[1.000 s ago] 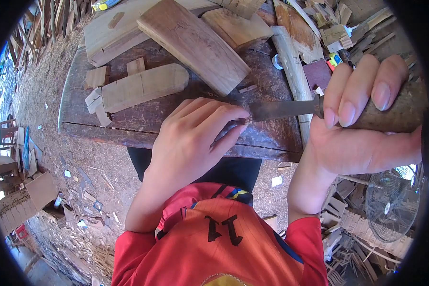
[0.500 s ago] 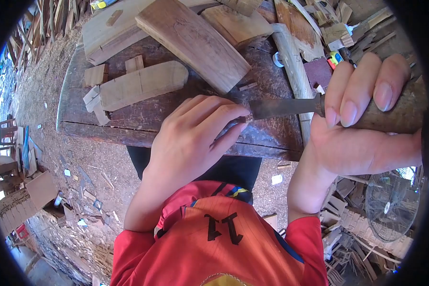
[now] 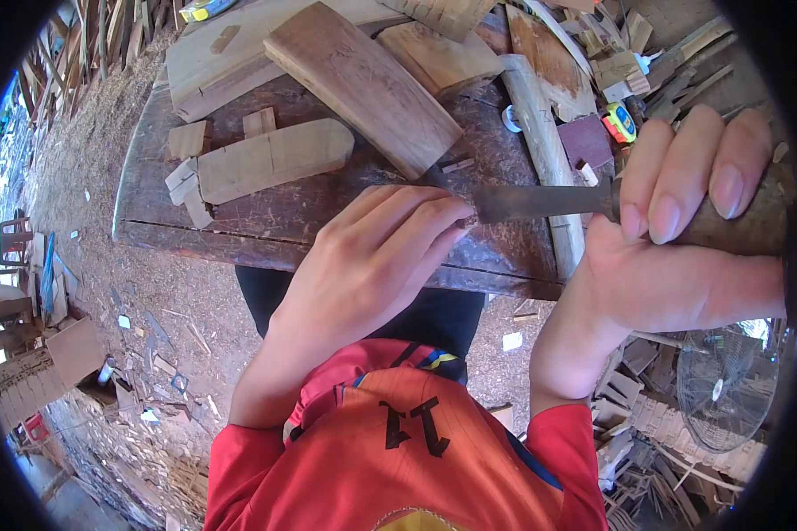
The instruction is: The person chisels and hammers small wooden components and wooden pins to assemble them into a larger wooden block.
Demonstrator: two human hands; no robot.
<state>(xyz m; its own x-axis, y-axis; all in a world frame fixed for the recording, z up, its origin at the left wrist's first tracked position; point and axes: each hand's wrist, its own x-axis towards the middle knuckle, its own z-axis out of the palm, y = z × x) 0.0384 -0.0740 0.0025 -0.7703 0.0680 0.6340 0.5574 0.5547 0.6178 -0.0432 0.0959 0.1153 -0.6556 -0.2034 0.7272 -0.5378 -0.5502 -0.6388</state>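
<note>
In my right hand (image 3: 682, 221) is the thick wooden handle of a chisel (image 3: 545, 203), with the fingers curled over it. Its flat dark blade points left across the bench, toward the fingertips of my left hand (image 3: 385, 243). Those fingers are pinched on a small brown piece of wood (image 3: 469, 220), mostly hidden by the hand; the blade's end meets it or lies right beside it. Behind my left hand, a board with a rounded end (image 3: 274, 157) lies flat near a thick plank (image 3: 363, 88).
The worn dark bench (image 3: 230, 239) carries more wood blocks (image 3: 189, 140), a roll of tape (image 3: 511, 119), a pale round pole (image 3: 540, 150) and brown sandpaper (image 3: 586, 142). A yellow tape measure (image 3: 619, 122) is at the right. A fan (image 3: 722, 389) stands at lower right among scrap wood.
Both hands and the chisel have shifted slightly right in the view. The bench and its boards also sit a little lower and further right. Both grips look the same.
</note>
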